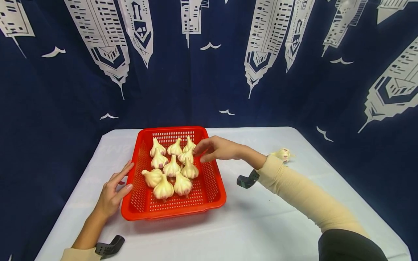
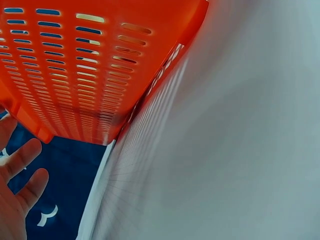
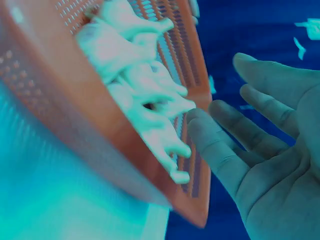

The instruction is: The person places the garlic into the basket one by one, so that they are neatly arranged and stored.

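A red plastic basket [image 1: 173,213] with slotted walls holds several garlic bulbs [image 1: 164,189], most with their stems upward. Along its left rim lies my left hand [image 1: 111,197], fingers extended and touching the edge. In the left wrist view, the fingers [image 2: 36,186] of that hand show beside the slotted outer side. My right hand [image 1: 222,148] hovers over the basket's right rim, close to the bulbs at the back right. The right wrist view shows its fingers [image 3: 217,152] spread and loosely bent, with nothing between them.
One more garlic bulb [image 1: 281,155] lies on the white table [image 1: 261,221] right of the basket, partly behind the right forearm. A dark blue cloth [image 1: 189,90] printed with white buildings hangs behind the table. Each wrist wears a dark strap [image 1: 110,247].
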Demonstrator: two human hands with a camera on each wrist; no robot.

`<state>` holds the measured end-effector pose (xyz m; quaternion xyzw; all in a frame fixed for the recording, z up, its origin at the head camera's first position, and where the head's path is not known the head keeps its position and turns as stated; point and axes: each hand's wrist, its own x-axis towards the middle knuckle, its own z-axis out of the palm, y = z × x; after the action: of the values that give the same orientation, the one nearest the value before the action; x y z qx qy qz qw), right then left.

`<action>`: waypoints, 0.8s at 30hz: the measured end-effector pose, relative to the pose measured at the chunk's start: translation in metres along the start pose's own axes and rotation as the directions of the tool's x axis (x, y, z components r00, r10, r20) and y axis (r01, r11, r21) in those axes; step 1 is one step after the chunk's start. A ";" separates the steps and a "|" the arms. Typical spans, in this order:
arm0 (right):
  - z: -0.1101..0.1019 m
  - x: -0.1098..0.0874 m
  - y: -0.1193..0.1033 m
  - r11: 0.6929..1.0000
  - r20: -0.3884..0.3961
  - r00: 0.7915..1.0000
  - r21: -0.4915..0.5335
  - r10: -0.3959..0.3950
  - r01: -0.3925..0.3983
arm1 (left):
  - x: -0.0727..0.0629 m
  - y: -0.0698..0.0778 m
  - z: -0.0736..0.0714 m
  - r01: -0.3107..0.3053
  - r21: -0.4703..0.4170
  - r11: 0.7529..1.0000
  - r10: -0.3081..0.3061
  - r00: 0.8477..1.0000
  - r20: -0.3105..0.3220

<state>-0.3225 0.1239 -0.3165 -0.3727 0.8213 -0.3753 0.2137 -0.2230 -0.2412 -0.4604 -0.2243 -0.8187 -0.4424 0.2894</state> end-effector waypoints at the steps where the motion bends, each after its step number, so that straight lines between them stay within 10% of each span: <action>1: -0.004 -0.004 0.002 1.000 -0.025 1.000 0.018 0.001 0.000 | 0.000 0.000 0.000 0.000 0.001 1.000 0.000 1.000 0.000; 11: -0.035 -0.045 0.033 0.981 -0.285 0.955 0.192 0.081 -0.026 | 0.000 0.000 0.002 -0.012 -0.015 1.000 0.012 1.000 -0.015; 24: -0.075 -0.102 0.085 0.968 -0.562 0.802 0.238 0.203 -0.078 | -0.001 0.000 0.002 -0.019 -0.019 1.000 0.019 1.000 -0.023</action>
<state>-0.3439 0.2751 -0.3282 -0.1540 0.8300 -0.5359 0.0165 -0.2229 -0.2392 -0.4618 -0.2299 -0.8089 -0.4500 0.3006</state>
